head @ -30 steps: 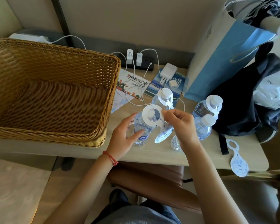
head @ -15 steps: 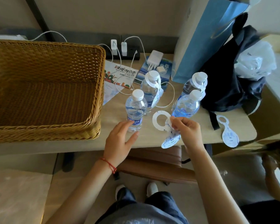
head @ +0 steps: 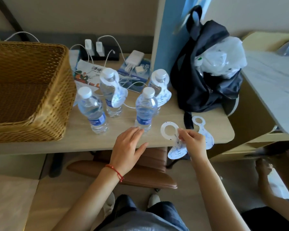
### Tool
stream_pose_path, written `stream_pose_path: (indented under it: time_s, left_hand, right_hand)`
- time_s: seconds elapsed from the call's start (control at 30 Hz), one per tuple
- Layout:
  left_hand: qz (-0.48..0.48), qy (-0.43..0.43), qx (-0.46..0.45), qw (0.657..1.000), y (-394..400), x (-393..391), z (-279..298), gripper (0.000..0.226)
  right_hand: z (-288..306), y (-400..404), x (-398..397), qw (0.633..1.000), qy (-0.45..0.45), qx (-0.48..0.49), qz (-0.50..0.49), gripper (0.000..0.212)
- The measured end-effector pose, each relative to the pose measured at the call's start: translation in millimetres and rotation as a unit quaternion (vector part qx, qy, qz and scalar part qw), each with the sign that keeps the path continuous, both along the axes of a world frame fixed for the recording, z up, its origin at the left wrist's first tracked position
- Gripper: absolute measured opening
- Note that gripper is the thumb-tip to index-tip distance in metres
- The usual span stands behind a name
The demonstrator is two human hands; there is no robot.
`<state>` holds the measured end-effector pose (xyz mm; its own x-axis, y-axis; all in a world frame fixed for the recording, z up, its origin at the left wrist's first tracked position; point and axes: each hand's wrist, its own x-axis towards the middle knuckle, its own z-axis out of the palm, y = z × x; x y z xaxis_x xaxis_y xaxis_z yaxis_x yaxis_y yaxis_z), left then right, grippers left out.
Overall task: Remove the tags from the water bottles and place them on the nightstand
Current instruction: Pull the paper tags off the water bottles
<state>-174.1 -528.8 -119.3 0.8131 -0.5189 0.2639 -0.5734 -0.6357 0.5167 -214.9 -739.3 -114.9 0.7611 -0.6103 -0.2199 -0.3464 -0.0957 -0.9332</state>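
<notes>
The right hand (head: 193,143) pinched a white ring-topped paper tag (head: 171,135) low and right of centre, beside another tag (head: 205,132) lying on the pale wooden nightstand (head: 83,139). The left hand (head: 128,147) hovered, fingers spread, near a clear capped water bottle (head: 145,109).

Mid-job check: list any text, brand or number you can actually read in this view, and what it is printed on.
"手绘": the only legible characters on the colourful leaflet; the rest is blurred.
"指": one large character on the blue booklet, blurred; I am not sure of it.
Bottle labels: white print on blue, too blurred to read.
Held tag and tag on the table: blue print, too small to read.
</notes>
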Motion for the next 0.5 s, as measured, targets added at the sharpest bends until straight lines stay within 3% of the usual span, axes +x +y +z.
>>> stream_pose_path:
  time_s: [0.5]
  left_hand:
    - [0.012, 0.033, 0.047, 0.998, -110.6, -14.3, -16.3, 0.042]
  right_hand:
    - [-33.1, -136.8, 14.7, 0.992, 0.094, 0.0, -0.083, 0.03]
